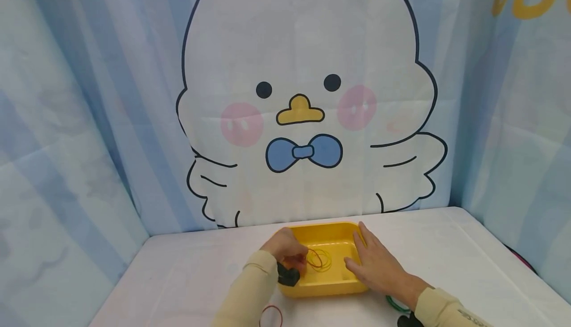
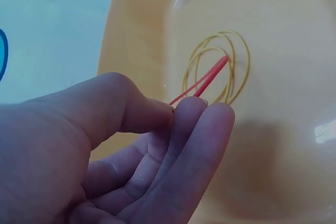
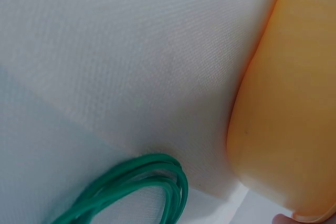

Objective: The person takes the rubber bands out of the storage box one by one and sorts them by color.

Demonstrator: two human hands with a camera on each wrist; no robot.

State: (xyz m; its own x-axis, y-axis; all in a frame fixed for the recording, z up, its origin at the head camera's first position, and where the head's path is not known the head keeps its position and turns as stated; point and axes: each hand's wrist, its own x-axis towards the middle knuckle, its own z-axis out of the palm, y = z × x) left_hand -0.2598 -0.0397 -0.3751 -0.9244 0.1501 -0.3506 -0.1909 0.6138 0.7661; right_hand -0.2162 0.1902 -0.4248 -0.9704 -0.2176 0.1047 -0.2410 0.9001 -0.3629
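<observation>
A yellow plastic tray (image 1: pixel 327 290) stands on the white-covered table. My left hand (image 1: pixel 287 248) is over its left side, thumb and fingertips pinching a red rubber band (image 2: pixel 212 75). The band's loop stretches out past the fingertips, overlapping several loosely heaped yellow rubber bands (image 2: pixel 244 80) on the tray floor. At the right side of the tray, my right hand (image 1: pixel 379 266) lies over the rim with fingers extended and spread, thumb pointing inward. Only a fingertip (image 3: pixel 283 219) of it shows at the bottom of the right wrist view.
Several green rubber bands (image 3: pixel 126 174) lie looped together on the table, right of the tray and under my right wrist. Another red rubber band (image 1: pixel 281 317) lies in front of the tray. Behind the table hangs a cloth backdrop (image 1: pixel 303 193) with a cartoon bird.
</observation>
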